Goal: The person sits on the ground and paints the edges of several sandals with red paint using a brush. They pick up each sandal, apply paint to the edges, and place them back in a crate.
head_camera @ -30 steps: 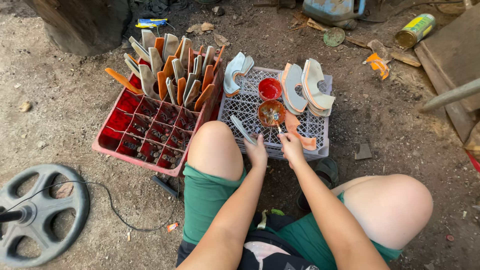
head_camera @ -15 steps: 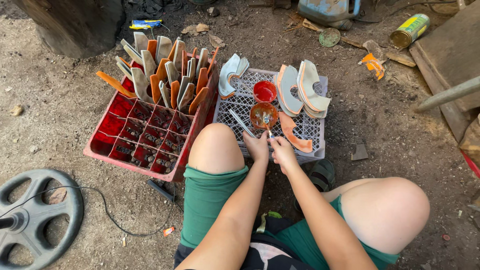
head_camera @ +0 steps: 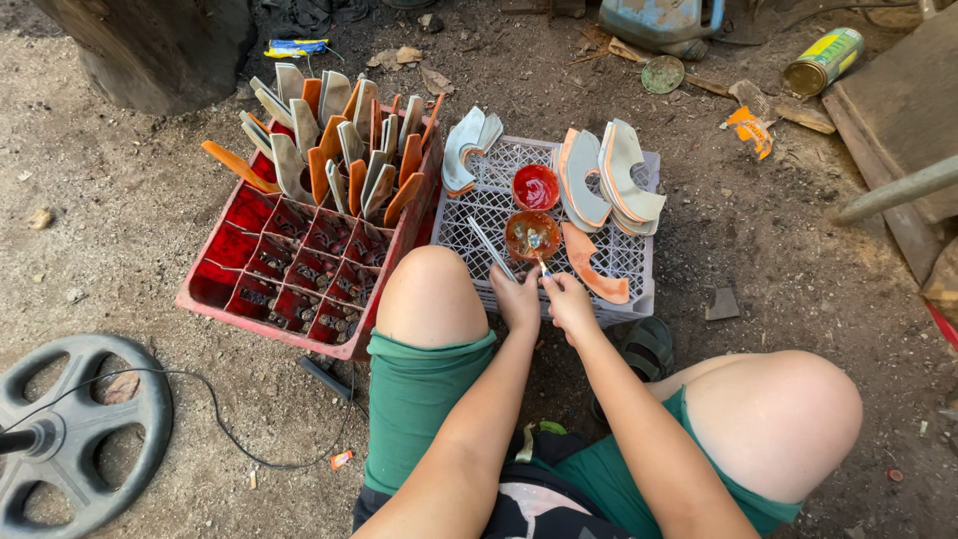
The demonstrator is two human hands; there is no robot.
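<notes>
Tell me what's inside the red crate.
The red crate holds curved grey and orange pieces standing in its far compartments. The near compartments show only dark bits at the bottom, too small to identify. The pieces' lower ends are hidden.

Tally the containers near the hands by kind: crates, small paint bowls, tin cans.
Crates: 2, a red crate and a white crate
Small paint bowls: 2, one red, one orange
Tin cans: 1
Total: 5

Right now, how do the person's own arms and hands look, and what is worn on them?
Both forearms are bare, with no sleeves in view. The left hand and the right hand wear no gloves. I can make out no rings, watch or bracelet. No marks or paint stains are clear enough to tell.
</notes>
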